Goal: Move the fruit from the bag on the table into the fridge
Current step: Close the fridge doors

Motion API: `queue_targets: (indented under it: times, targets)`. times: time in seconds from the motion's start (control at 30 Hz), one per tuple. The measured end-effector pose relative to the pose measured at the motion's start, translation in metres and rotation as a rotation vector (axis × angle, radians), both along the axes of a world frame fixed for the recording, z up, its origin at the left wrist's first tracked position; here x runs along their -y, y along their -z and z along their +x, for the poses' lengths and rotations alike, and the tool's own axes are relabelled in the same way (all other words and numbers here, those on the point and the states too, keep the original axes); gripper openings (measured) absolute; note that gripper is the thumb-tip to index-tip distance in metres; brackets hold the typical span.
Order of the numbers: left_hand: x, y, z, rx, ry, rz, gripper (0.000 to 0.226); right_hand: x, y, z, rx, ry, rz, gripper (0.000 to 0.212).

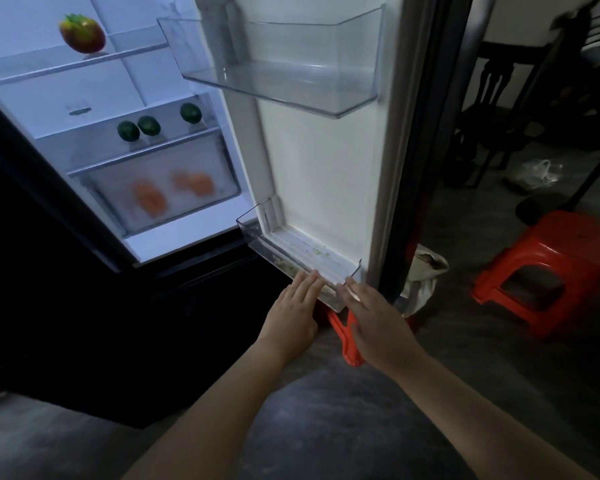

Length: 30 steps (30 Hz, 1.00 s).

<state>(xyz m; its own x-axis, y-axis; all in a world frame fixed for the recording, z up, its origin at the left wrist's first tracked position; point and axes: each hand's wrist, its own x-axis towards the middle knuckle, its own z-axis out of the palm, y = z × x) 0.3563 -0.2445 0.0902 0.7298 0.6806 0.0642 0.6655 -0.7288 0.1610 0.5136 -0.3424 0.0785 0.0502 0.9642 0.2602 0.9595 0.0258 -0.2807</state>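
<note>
**Fruit inside, both hands down at the lower door bin (257, 233)**

Laid flat against the clear front wall of that bin: left hand (293, 306) and right hand (371, 317), side by side. Fingers (309, 278) straight and together, curled round nothing, carrying no fruit. Judged as steadying or seating the bin on the open fridge door (326, 168) rather than loading it. Only greenish crumbs visible inside. Lengthwise along the foot of the door, near end by the right hand.

On the top shelf of the fridge (187, 237): a red-and-yellow fruit (83, 33), oval, long axis tilted, green leafy end pointing up and left, set near the shelf's front edge.

One shelf down: three green fruits (148, 125), nearly round, so no clear long axis. Two close together, the third apart to the right.

Behind the frosted front of the drawer (222, 157): orange fruits (149, 199), too blurred for a count or heading. Probably sorted by kind, one level each.

No desk or task bag identifiable with certainty. Thin plastic bag (537, 173) on the floor beyond the door, near a red stool (551, 251). Probably near the end of the job, pending a look into the bag.
</note>
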Motion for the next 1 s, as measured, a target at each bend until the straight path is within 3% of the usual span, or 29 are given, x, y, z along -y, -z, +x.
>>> queue_targets:
  times: [0.17, 0.27, 0.4, 0.53, 0.7, 1.0]
  targets:
    - [0.01, 0.002, -0.029, -0.046, -0.078, 0.001, 0.077, 0.005, 0.001, -0.017, 0.038, -0.109, -0.012, 0.076]
    - [0.022, -0.002, -0.04, -0.096, -0.146, -0.016, 0.078, 0.013, 0.0, -0.021, -0.076, -0.093, 0.063, 0.071]
    - [0.039, -0.002, -0.041, -0.037, -0.122, 0.147, 0.089, 0.023, -0.012, -0.015, -0.123, 0.006, 0.29, 0.064]
    - [0.047, -0.03, -0.024, 0.067, 0.027, 0.352, 0.079, 0.021, -0.027, -0.009, -0.089, 0.015, 0.572, 0.055]
    - [0.052, -0.06, -0.01, 0.094, 0.068, 0.459, 0.076, 0.004, -0.044, -0.001, -0.14, 0.041, 0.572, 0.057]
    - [0.057, -0.051, -0.025, 0.072, -0.045, 0.528, 0.069, -0.003, -0.04, -0.021, -0.229, -0.035, 0.594, 0.057]
